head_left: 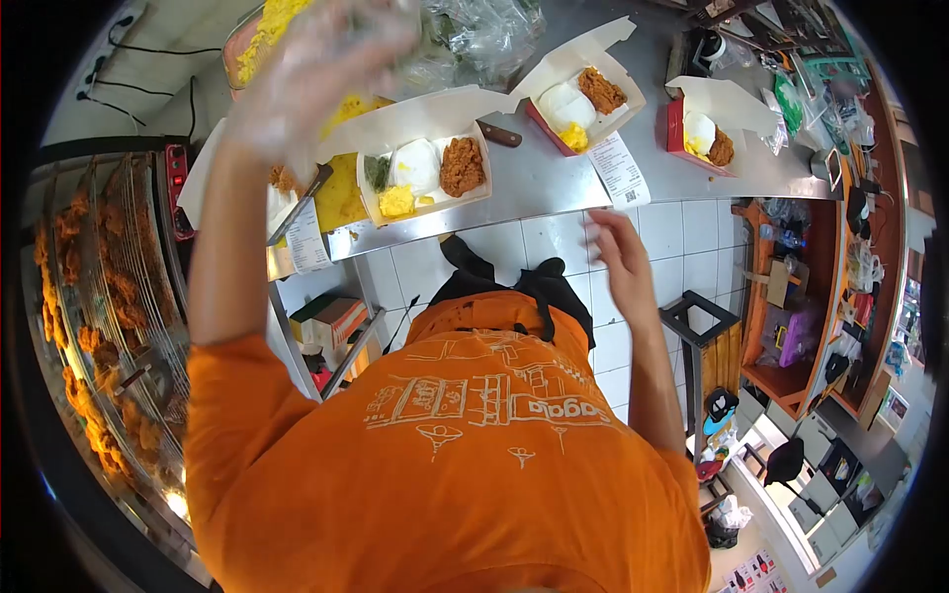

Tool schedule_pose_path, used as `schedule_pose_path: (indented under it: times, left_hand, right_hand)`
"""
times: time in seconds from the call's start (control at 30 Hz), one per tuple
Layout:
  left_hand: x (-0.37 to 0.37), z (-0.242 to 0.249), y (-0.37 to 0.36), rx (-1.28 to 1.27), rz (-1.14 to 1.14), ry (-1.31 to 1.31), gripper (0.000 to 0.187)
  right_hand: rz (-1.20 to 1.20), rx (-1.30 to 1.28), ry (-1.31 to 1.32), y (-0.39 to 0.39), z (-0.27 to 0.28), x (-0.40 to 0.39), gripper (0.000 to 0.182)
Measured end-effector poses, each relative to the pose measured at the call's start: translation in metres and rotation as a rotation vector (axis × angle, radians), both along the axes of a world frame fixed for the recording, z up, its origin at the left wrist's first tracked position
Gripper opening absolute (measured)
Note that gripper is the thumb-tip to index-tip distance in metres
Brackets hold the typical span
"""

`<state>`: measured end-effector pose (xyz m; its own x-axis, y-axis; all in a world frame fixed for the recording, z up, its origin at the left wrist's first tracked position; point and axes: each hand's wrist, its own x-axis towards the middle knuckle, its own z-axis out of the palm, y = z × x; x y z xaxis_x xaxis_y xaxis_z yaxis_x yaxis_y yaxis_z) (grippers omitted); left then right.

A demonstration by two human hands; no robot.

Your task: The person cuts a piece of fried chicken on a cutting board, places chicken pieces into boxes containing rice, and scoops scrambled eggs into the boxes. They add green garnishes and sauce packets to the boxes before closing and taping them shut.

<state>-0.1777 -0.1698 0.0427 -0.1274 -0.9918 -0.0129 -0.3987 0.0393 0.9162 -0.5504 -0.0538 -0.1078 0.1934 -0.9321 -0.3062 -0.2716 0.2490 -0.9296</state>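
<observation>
My left hand (321,74), which seems to wear a clear plastic glove, is raised over the back left of the counter. Motion smears its fingers, so I cannot make out whether it holds anything. Below it to the right, an open meal box (374,210) holds rice (414,168), fried chicken (462,167), yellow egg (396,202) and greens (376,172). My forearm partly covers another box (205,183) at the left. My right hand (621,252), slightly blurred, hangs by the counter's front edge with its fingers apart and nothing in them. A receipt (620,173) lies just above it.
Two more open boxes, one in the middle (539,121) and one at the right (675,128), contain rice, egg and chicken. A wooden knife handle (499,134) shows between boxes. Plastic bags (479,40) lie at the back. A fried-chicken display case (109,296) stands left, a stool (699,316) right.
</observation>
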Motion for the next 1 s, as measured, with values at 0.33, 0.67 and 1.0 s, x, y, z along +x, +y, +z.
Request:
schedule_pose_path:
  times: [0.33, 0.67, 1.0]
  left_hand:
    - [-0.052, -0.099, 0.15, 0.279, 0.083, -0.06, 0.062]
    - [0.057, -0.09, -0.096, -0.294, -0.429, -0.674, 0.033]
    - [0.057, -0.202, -0.164, -0.455, -1.019, -1.195, 0.04]
  right_hand:
    - [0.154, 0.582, -0.602, -0.02, 0.01, 0.13, 0.028]
    - [-0.46, -1.0, 0.433, -0.144, -0.009, 0.029, 0.058]
    - [-0.763, -0.142, 0.681, 0.163, -0.147, -0.191, 0.038]
